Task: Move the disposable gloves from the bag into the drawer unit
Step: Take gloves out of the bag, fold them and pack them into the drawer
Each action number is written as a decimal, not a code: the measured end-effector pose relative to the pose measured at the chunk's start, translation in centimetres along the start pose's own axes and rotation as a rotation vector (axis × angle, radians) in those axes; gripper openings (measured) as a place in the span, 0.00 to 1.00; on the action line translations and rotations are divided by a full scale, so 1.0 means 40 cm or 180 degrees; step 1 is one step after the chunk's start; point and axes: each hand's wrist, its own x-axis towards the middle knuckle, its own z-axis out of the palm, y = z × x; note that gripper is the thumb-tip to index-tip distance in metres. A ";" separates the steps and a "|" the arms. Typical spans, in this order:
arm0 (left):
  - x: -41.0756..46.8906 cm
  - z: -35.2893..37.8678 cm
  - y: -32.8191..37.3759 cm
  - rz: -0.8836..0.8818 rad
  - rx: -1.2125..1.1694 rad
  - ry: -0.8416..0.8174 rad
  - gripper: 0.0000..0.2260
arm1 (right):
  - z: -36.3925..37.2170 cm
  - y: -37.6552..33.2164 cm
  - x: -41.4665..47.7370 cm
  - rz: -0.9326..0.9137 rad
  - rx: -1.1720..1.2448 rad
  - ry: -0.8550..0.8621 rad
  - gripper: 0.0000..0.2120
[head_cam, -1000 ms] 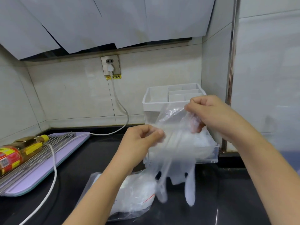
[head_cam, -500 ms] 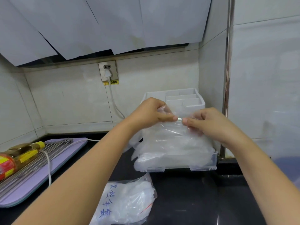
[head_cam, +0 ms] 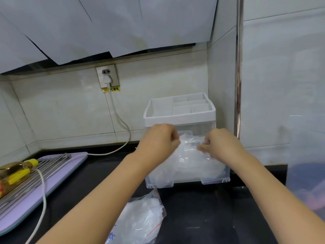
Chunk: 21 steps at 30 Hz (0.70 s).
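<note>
At the tabletop's (head_cam: 202,217) far right corner the drawer unit (head_cam: 179,117) has its drawer (head_cam: 216,180) pulled out. The glove (head_cam: 190,143) that hung above the near-edge bag (head_cam: 140,221) a second ago now sits low on the pile (head_cam: 193,166) inside, nearly stowed. The left hand (head_cam: 158,140) and right hand (head_cam: 221,145) each hold it in a pinching grip. Their knuckles hide the fingertips, and the glove's edges blur into the pile.

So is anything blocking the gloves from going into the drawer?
No, nothing visible is. The left hand and the right hand pinch the gloves right over the drawer, which is pulled open from the drawer unit. Only a pile of gloves lies inside it.
</note>
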 end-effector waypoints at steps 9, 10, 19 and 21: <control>0.035 0.101 -0.032 -0.0653 -0.0258 -0.1859 0.13 | 0.015 -0.038 -0.012 0.0123 -0.0518 0.0095 0.21; 0.037 0.103 -0.037 -0.0722 -0.0472 -0.1952 0.12 | 0.010 -0.041 -0.015 0.0136 -0.0593 0.0217 0.18; 0.030 0.127 -0.067 -0.0797 -0.0888 -0.2055 0.05 | -0.059 -0.103 -0.072 -0.0840 0.0525 0.0018 0.11; 0.024 0.121 -0.068 -0.0863 -0.0964 -0.1988 0.12 | -0.051 -0.105 -0.075 -0.0835 0.0611 -0.0724 0.08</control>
